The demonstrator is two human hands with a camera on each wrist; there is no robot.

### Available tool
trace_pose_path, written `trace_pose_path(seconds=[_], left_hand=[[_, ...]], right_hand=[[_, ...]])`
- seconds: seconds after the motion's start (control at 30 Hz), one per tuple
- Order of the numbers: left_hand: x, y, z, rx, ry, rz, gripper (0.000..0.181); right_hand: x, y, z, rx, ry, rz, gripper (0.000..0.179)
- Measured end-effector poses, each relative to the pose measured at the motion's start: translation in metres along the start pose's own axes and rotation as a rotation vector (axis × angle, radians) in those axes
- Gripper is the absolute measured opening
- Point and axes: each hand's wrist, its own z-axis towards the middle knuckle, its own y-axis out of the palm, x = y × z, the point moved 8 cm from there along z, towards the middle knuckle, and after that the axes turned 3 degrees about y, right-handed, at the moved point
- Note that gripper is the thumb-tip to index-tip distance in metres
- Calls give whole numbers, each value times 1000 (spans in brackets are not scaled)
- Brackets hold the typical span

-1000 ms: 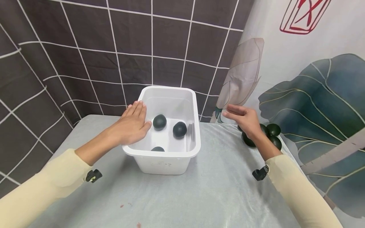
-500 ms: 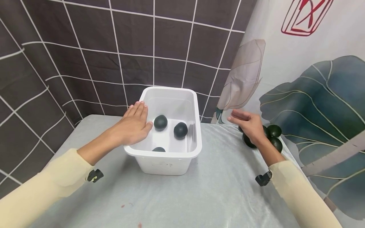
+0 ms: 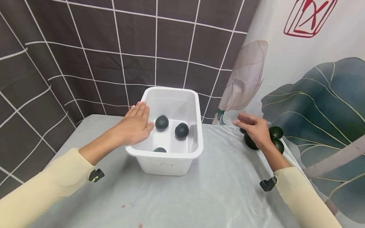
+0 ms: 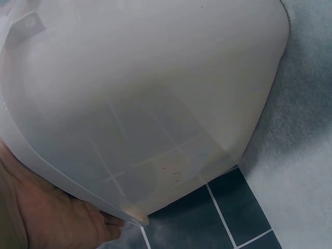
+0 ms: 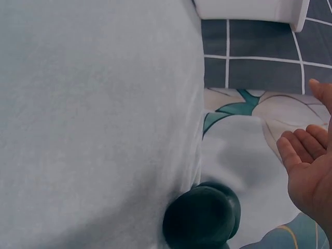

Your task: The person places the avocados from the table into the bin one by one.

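Observation:
A white plastic tub (image 3: 163, 163) stands on the cloth-covered table, with dark avocado-like fruits inside: one at the left (image 3: 162, 123), one at the right (image 3: 181, 130), and one partly hidden behind the near rim (image 3: 160, 149). My left hand (image 3: 134, 126) lies flat on the tub's left rim, fingers straight; in the left wrist view its palm (image 4: 57, 218) shows beneath that rim. Over at the right, my right hand (image 3: 255, 129) hovers above a cluster of similar dark green fruits (image 3: 251, 142), partly covering them. Its palm (image 5: 311, 176) faces in with loosely bent fingers and holds nothing.
Grey cloth (image 3: 182, 199) covers the table. A dark curtain with white grid lines (image 3: 131, 38) hangs behind the tub. To the right hangs a white curtain with large blue-green leaves (image 3: 319, 104), close to the fruit cluster.
My right hand has moved slightly right and down, closer to the fruit cluster. The left hand stays on the tub rim. The whole view has shifted a little.

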Motion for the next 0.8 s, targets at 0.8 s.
trace_pose_path(seconds=[0.8], left_hand=[[-2, 0, 0, 1, -1, -11, 80]], right_hand=[[40, -26, -9, 79, 127, -73, 80]])
